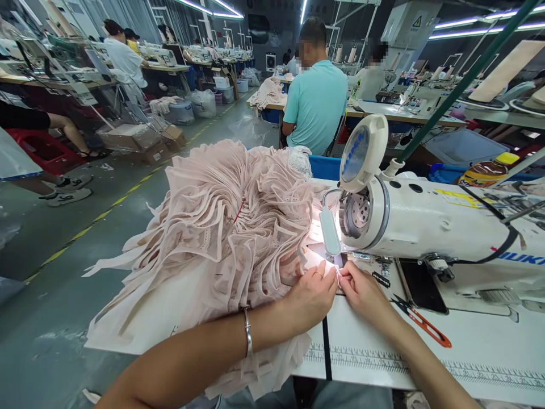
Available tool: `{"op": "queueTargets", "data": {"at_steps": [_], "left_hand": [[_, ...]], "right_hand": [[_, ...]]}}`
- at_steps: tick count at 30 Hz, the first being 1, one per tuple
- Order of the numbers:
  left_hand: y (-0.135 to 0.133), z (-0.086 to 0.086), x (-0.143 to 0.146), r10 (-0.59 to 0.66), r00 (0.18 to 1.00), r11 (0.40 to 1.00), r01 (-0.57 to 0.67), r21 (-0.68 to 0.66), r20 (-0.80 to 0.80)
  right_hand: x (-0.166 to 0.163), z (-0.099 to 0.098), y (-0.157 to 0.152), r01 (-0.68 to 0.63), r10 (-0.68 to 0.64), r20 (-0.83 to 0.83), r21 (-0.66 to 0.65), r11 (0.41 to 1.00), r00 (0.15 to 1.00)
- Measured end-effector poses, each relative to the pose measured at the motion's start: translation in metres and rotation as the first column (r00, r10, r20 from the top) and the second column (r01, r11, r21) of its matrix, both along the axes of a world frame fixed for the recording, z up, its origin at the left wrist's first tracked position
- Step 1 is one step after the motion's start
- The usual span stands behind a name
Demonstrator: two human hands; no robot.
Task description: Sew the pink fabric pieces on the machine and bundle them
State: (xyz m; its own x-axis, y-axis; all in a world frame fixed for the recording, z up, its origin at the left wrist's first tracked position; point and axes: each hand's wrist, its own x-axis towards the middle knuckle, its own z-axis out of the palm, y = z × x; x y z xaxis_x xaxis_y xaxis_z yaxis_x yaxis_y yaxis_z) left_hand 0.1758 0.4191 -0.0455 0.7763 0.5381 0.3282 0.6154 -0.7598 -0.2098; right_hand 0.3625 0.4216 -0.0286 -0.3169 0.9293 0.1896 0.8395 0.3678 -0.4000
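Observation:
Under the lit needle area of a white sewing machine (426,218), both hands hold a small pale pink fabric piece (314,258). My left hand (313,295) is closed on the piece, fingertips just in front of the presser foot. Close beside it, my right hand (361,288) pinches the right edge of the same fabric; the exact seam is hidden by the fingers. A large heap of pale pink garment pieces (230,210), gathered by a red tie (239,210), lies left of the machine, touching my left forearm.
Right of my right hand lie orange-handled thread snips (428,326), a black razor blade (381,279) and a dark phone (421,287). A ruler strip (366,360) runs along the table's front. Ahead, a person in a turquoise shirt (317,105) sits facing away.

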Motion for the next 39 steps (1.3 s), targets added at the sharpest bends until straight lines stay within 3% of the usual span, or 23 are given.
{"op": "queueTargets", "data": {"at_steps": [3,7,10,15,17,19,23,27,33,39], "left_hand": [[0.005,-0.002,0.000,-0.026,1.000,1.000,0.026,0.007,0.017],[0.005,-0.004,0.000,-0.040,0.995,0.998,0.035,0.054,0.090],[0.004,0.001,-0.001,-0.038,0.986,0.998,0.044,-0.036,0.161],[0.008,0.017,-0.007,0.142,0.973,0.967,-0.098,-0.234,0.181],[0.011,0.020,-0.007,0.115,0.987,0.969,-0.087,-0.232,0.110],[0.014,0.019,-0.004,0.026,0.998,0.975,-0.013,-0.221,0.056],[0.015,0.011,0.007,-0.057,0.995,0.990,0.068,-0.126,0.086],[0.012,0.005,0.011,-0.079,0.990,0.994,0.087,-0.067,0.114],[0.011,0.005,0.008,-0.070,0.993,0.990,0.081,-0.117,0.090],[0.012,0.006,0.009,-0.075,0.994,0.987,0.086,-0.134,0.081]], "right_hand": [[0.015,-0.003,-0.001,-0.114,0.117,-0.025,0.096,0.989,0.993],[0.020,-0.013,-0.004,-0.175,0.178,0.014,0.278,0.945,0.984],[0.014,-0.016,-0.005,-0.213,0.199,0.075,0.337,0.917,0.977],[0.006,-0.016,-0.002,-0.151,0.089,0.187,0.352,0.924,0.978],[0.007,-0.017,0.000,-0.103,0.006,0.262,0.361,0.927,0.965],[0.008,-0.018,0.001,-0.086,-0.031,0.319,0.347,0.934,0.947],[0.012,-0.019,0.005,-0.157,0.054,0.335,0.290,0.944,0.941],[0.015,-0.023,0.012,-0.139,0.061,0.317,0.229,0.963,0.946],[0.017,-0.028,0.022,-0.042,0.033,0.200,0.040,0.998,0.979],[0.020,-0.031,0.020,-0.020,0.008,0.218,0.054,0.998,0.976]]}}
